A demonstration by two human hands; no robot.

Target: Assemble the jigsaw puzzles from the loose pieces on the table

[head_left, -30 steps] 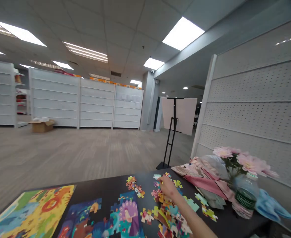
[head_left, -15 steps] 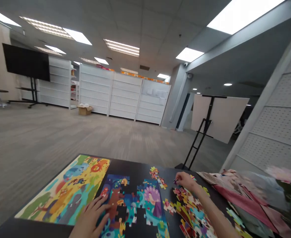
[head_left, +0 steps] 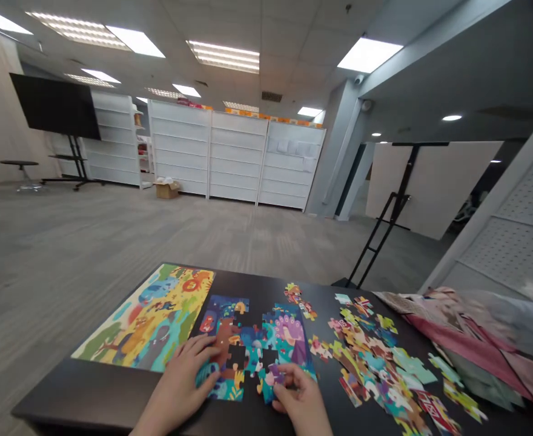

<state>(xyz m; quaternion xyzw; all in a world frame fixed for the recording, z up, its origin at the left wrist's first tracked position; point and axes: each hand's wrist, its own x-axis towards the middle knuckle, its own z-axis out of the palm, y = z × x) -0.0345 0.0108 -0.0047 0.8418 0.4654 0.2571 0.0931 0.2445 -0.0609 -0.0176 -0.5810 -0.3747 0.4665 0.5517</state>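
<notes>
A small purple-and-blue puzzle piece (head_left: 274,374) is at the lower right of the partly joined jigsaw (head_left: 291,330), beside a dark gap; whether it touches the pieces there cannot be told. The right hand (head_left: 298,393) pinches it between thumb and fingers from its right side, a hold that seems to suit so small and flat a thing, since much of its printed face shows. The left hand (head_left: 182,378) lies palm down with its fingers loosely spread at the jigsaw's left edge, pinching nothing, probably to steady the joined part. Left of the jigsaw, a yellow animal picture (head_left: 151,324) lies flat, in plain sight and out of the hands' way. To the right, a heap of loose pieces (head_left: 366,345) spreads within the right hand's reach, while a small cluster (head_left: 299,300) sits apart beyond the jigsaw, perhaps sorted out. All rest on a dark table (head_left: 89,393), whose flat top seems fit for such thin pieces. A pink cloth (head_left: 470,345) lies bunched at the far right, clear of the joined part.
</notes>
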